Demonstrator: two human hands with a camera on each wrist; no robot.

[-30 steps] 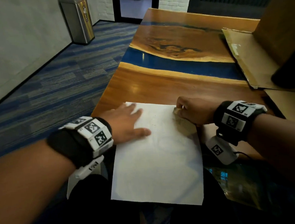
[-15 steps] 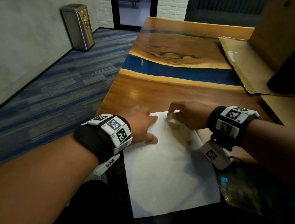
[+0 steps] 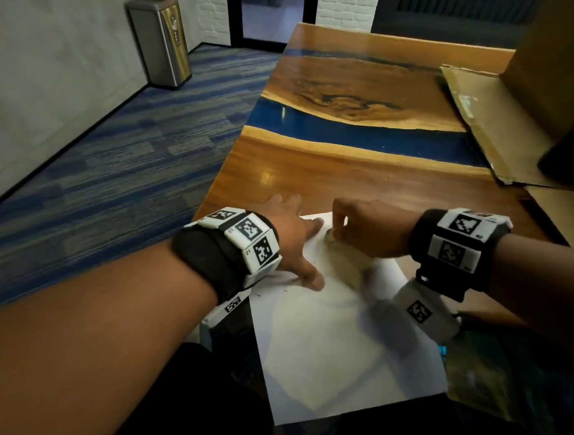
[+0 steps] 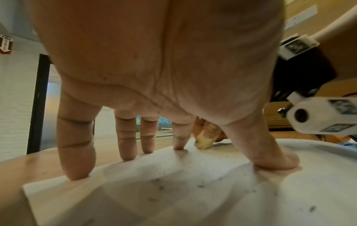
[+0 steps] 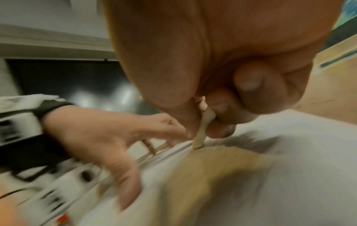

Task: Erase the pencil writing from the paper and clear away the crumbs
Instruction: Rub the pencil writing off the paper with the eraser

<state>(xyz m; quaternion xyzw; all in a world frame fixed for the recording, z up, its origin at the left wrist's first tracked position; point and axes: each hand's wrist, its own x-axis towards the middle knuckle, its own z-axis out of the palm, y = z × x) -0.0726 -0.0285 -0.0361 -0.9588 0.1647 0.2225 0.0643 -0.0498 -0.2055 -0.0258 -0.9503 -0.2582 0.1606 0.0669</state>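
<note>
1. The paper [image 3: 340, 350] is showing white, with dark grey crumbs [image 4: 201, 185] speckling it.
2. The eraser [image 4: 203, 145] is looking pale yellowish.
3. The table [image 3: 360, 163] is glowing orange-brown with a deep blue band.
4. The carpet [image 3: 103, 170] is running in blue and grey streaks.
5. The wristbands [image 3: 213, 257] are showing black, carrying black-and-white square markers.

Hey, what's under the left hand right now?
The left hand presses spread fingertips onto the white paper. Dark eraser crumbs lie scattered beneath the raised palm. Anything directly under the fingertips is covered; no writing shows there.
</note>
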